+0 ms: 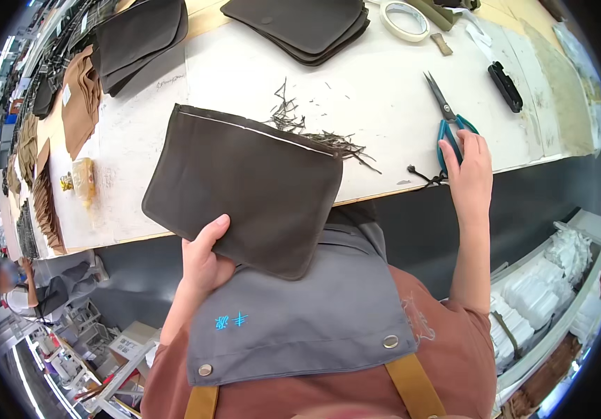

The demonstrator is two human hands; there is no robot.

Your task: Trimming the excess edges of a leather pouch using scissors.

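A dark brown, flat, round-cornered pouch-like piece of smooth material [251, 185] is held by the left hand [206, 258] over the near edge of the white-topped bench [384, 98]. Its lower side is pinched, with the thumb laid on top and the fingers tucked beneath; a narrow white line is seen along its upper edge. Near the right end of the bench's near edge, a pair of scissors with teal handles and dark pointed blades [445, 108] is touched by the right hand [471, 171]. Its thumb is set apart from the fingers over the handles; whether they are gripped cannot be told.

Thin dark trimmings [332, 142] are scattered just beyond the piece. A stack of dark brown flaps [293, 28] is set at the bench's far edge, and similar dark flaps [140, 35] are laid toward the far left corner. A cream tape roll [406, 36] and a black, narrow, hand-sized tool [505, 87] are placed toward the far right corner.

Bright blue embroidered characters [232, 320] are borne by the grey cloth apron [307, 300]. Dark print is carried by a cardboard box [129, 347] on the left below the bench, apparently too small to be read.
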